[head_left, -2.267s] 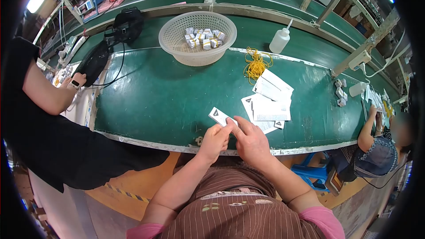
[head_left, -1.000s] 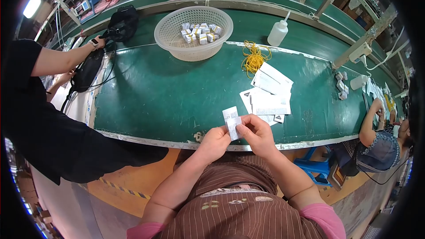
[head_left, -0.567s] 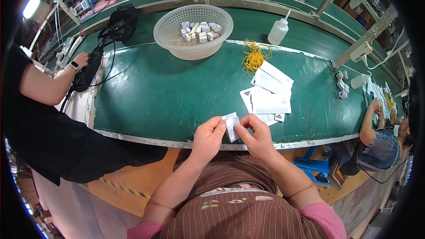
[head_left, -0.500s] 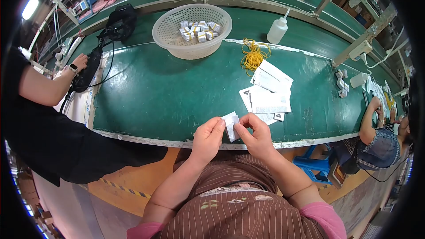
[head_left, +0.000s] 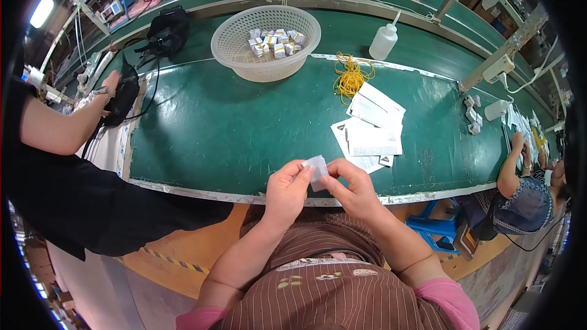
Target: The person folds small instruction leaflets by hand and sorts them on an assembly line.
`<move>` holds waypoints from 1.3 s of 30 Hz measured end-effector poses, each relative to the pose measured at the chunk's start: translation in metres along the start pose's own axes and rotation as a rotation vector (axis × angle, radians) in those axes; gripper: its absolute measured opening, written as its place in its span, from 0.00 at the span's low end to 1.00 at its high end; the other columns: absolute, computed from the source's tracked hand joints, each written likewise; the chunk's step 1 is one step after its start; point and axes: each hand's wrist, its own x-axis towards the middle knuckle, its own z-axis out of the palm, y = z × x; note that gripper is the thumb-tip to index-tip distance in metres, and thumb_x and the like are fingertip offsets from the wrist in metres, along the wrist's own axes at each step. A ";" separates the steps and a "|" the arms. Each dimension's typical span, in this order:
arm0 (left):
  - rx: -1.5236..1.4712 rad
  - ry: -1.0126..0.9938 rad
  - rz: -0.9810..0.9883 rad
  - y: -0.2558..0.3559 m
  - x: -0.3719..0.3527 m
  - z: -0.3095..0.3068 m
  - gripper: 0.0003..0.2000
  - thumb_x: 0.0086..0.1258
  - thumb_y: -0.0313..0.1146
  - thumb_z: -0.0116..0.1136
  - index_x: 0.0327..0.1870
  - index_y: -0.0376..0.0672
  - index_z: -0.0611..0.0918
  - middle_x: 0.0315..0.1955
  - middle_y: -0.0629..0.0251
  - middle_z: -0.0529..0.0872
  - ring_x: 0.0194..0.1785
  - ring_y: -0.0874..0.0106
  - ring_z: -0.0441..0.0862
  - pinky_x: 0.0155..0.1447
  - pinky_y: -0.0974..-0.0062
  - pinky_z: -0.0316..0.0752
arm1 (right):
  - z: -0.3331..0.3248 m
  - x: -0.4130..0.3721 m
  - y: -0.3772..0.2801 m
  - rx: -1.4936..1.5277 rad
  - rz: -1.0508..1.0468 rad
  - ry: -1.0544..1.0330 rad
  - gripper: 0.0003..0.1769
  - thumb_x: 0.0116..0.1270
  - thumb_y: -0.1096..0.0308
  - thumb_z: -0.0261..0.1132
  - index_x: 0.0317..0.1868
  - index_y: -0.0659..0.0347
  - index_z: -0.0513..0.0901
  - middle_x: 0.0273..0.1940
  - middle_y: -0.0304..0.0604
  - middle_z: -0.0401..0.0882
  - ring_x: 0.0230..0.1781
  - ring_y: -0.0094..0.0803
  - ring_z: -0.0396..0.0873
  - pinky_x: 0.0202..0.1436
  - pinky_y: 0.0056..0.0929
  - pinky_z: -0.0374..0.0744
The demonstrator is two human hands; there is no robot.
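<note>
A small folded paper leaflet (head_left: 316, 170) is pinched between my two hands, just above the front edge of the green table (head_left: 244, 128). My left hand (head_left: 287, 187) grips its left side, thumb on top. On the other side, my right hand (head_left: 351, 188) pinches the leaflet's right edge between thumb and fingers. Just beyond my right hand lie several loose printed sheets (head_left: 374, 140), overlapping one another. A tangle of yellow rubber bands (head_left: 351, 78) rests behind the sheets.
A white perforated basket (head_left: 263, 72) holds several banded paper bundles (head_left: 276, 43). Right of it stands a squeeze bottle (head_left: 383, 43). A black bag (head_left: 165, 32) lies at the back left. Co-workers sit at both sides; a blue stool (head_left: 433, 226) is at lower right.
The leaflet in my hands looks smaller and is turned, its printed face less visible. At left, the co-worker's hand has lifted and shifted with the black item.
</note>
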 end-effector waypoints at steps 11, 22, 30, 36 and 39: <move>-0.369 0.003 -0.025 -0.003 0.013 0.001 0.05 0.76 0.30 0.53 0.40 0.39 0.79 0.15 0.80 0.64 0.16 0.88 0.55 0.20 0.85 0.51 | -0.015 0.003 -0.001 0.175 0.152 -0.066 0.11 0.67 0.67 0.68 0.41 0.68 0.81 0.44 0.46 0.80 0.43 0.26 0.77 0.45 0.28 0.76; -0.351 0.019 -0.012 0.003 0.015 0.003 0.06 0.76 0.30 0.53 0.41 0.38 0.79 0.16 0.80 0.64 0.16 0.88 0.56 0.20 0.85 0.51 | 0.001 0.011 0.013 0.271 0.363 -0.133 0.17 0.73 0.60 0.62 0.30 0.65 0.80 0.25 0.37 0.81 0.25 0.20 0.76 0.31 0.22 0.75; 0.065 0.046 0.098 -0.016 0.026 -0.005 0.10 0.75 0.35 0.57 0.33 0.40 0.81 0.17 0.79 0.70 0.18 0.89 0.62 0.20 0.84 0.55 | 0.005 0.011 0.019 0.341 0.382 -0.104 0.11 0.71 0.64 0.62 0.38 0.65 0.81 0.29 0.37 0.82 0.29 0.19 0.76 0.35 0.21 0.76; -0.001 0.012 -0.058 -0.017 0.023 -0.003 0.11 0.76 0.36 0.57 0.32 0.41 0.80 0.17 0.79 0.70 0.17 0.89 0.60 0.19 0.84 0.54 | 0.006 0.009 0.021 0.310 0.417 -0.122 0.11 0.72 0.65 0.62 0.40 0.67 0.80 0.30 0.38 0.82 0.30 0.20 0.77 0.35 0.21 0.76; -0.126 0.001 -0.169 -0.010 0.027 -0.008 0.11 0.77 0.36 0.54 0.33 0.41 0.78 0.16 0.80 0.67 0.15 0.88 0.57 0.18 0.84 0.52 | -0.014 0.015 0.016 0.110 0.235 -0.056 0.08 0.72 0.70 0.61 0.45 0.66 0.80 0.37 0.41 0.83 0.34 0.23 0.79 0.39 0.23 0.78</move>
